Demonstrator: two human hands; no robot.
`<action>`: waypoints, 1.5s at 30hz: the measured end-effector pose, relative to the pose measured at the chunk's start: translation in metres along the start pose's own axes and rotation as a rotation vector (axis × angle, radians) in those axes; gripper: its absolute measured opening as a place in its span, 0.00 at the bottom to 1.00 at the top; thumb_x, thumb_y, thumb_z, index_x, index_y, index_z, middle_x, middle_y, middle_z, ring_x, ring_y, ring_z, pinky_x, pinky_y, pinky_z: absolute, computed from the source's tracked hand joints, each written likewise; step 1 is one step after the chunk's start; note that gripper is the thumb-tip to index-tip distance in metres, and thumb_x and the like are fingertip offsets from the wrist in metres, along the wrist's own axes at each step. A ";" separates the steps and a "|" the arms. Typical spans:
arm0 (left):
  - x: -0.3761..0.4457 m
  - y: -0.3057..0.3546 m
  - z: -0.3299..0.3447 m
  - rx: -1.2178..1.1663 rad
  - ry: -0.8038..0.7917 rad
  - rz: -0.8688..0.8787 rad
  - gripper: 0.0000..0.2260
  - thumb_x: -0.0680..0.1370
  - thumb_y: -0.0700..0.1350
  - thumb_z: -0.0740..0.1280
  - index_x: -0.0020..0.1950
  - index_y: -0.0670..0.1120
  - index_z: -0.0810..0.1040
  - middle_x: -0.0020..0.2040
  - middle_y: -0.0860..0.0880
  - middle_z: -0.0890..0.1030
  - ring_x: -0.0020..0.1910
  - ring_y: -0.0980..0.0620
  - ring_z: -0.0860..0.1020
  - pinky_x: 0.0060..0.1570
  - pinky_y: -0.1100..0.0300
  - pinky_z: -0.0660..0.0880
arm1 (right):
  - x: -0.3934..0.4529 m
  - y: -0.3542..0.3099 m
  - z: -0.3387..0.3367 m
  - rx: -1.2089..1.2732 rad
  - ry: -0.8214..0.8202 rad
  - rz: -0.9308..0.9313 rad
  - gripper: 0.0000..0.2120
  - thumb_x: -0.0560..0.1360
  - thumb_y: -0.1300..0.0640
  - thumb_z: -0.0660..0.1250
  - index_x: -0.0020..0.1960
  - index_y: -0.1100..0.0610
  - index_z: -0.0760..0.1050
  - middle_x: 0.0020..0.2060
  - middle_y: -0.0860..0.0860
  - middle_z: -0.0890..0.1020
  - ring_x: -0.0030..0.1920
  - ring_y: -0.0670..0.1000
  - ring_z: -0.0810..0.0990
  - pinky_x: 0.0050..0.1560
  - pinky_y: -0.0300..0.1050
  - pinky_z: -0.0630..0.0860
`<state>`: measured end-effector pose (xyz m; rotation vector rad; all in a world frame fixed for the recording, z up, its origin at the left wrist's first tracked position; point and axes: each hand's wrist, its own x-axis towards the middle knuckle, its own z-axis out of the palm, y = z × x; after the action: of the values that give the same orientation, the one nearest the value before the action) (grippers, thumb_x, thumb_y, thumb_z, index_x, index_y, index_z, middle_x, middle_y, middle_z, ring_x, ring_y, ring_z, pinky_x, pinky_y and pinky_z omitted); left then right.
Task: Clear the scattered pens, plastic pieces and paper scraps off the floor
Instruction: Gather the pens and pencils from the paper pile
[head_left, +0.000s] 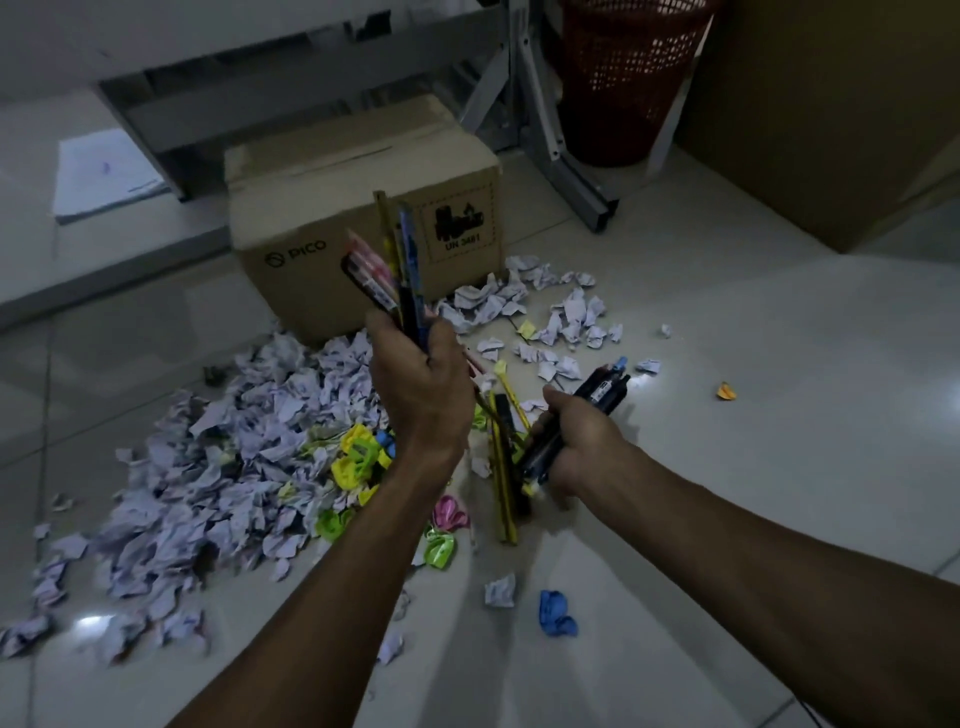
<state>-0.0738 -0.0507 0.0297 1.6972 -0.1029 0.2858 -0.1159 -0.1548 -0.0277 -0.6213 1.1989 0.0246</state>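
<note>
Head view | left hand (421, 384) fingers curl round upright pens (395, 270) | right hand (576, 441) grips markers (597, 400) | risk: overfull bundles slip onto floor (727, 493)

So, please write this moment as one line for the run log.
left hand: grips pens | right hand: grips markers | paper scraps: on floor

In front of the cardboard box (332, 208), the left hand (421, 384) grips a bundle of pens (387, 270) upright; the right hand (576, 441) holds dark markers (597, 395) beside it, above paper scraps (218, 467).
</note>
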 end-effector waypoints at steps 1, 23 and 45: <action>0.001 0.003 0.000 -0.015 0.044 0.002 0.06 0.82 0.41 0.60 0.55 0.39 0.68 0.34 0.50 0.70 0.27 0.58 0.72 0.27 0.64 0.70 | 0.001 -0.002 0.000 0.028 0.018 -0.005 0.07 0.76 0.57 0.70 0.43 0.59 0.75 0.29 0.51 0.72 0.27 0.50 0.70 0.30 0.43 0.70; -0.028 0.012 0.004 -0.110 -0.145 -0.303 0.06 0.78 0.39 0.66 0.43 0.49 0.76 0.38 0.49 0.80 0.36 0.54 0.80 0.38 0.59 0.79 | -0.028 0.006 0.024 -0.001 -0.330 0.151 0.12 0.78 0.54 0.65 0.55 0.61 0.81 0.43 0.58 0.85 0.39 0.57 0.84 0.34 0.49 0.80; 0.024 -0.025 -0.051 -0.984 -0.268 -1.031 0.11 0.80 0.38 0.53 0.43 0.42 0.73 0.34 0.47 0.78 0.28 0.52 0.77 0.27 0.64 0.75 | -0.024 0.001 0.005 -0.105 -0.159 -0.024 0.08 0.76 0.58 0.70 0.40 0.60 0.75 0.29 0.52 0.72 0.28 0.51 0.70 0.32 0.46 0.71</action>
<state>-0.0513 0.0056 0.0179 0.6328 0.3793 -0.6776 -0.1216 -0.1440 -0.0060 -0.7122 1.0413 0.1155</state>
